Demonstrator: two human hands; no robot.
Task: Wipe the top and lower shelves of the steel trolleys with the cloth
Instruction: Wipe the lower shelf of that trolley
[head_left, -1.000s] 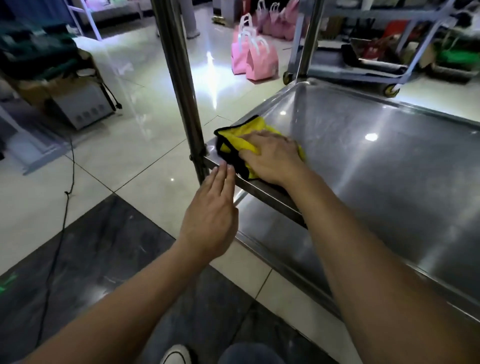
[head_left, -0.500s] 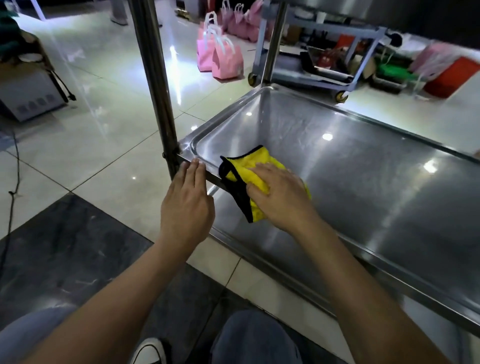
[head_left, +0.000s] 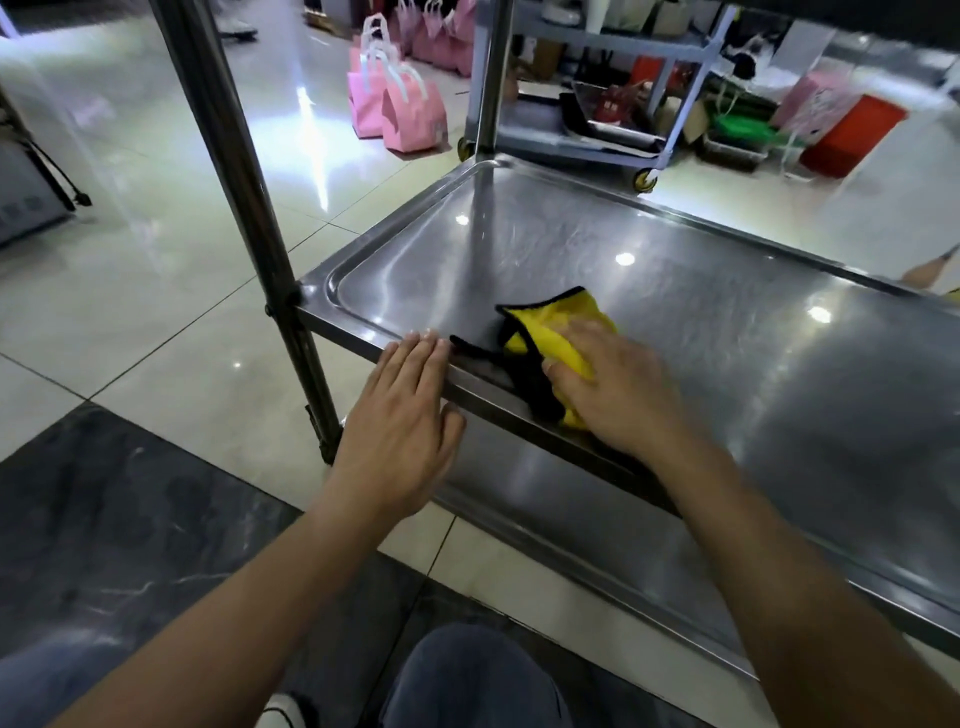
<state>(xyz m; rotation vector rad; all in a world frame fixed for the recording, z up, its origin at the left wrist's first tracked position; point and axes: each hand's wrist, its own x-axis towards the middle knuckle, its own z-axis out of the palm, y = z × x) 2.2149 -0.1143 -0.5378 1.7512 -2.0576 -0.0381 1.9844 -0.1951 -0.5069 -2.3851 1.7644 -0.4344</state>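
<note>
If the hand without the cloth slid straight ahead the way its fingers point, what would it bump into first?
Nothing soon, it seems. The left hand points across the shelf; the yellow cloth lies just right of that line, so bare steel comes first, then probably the far rim. Depth is hard to judge.

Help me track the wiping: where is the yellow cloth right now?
In the head view the yellow cloth lies on the steel shelf near its front edge, under the right hand, just right of the left hand on the rim.
</note>
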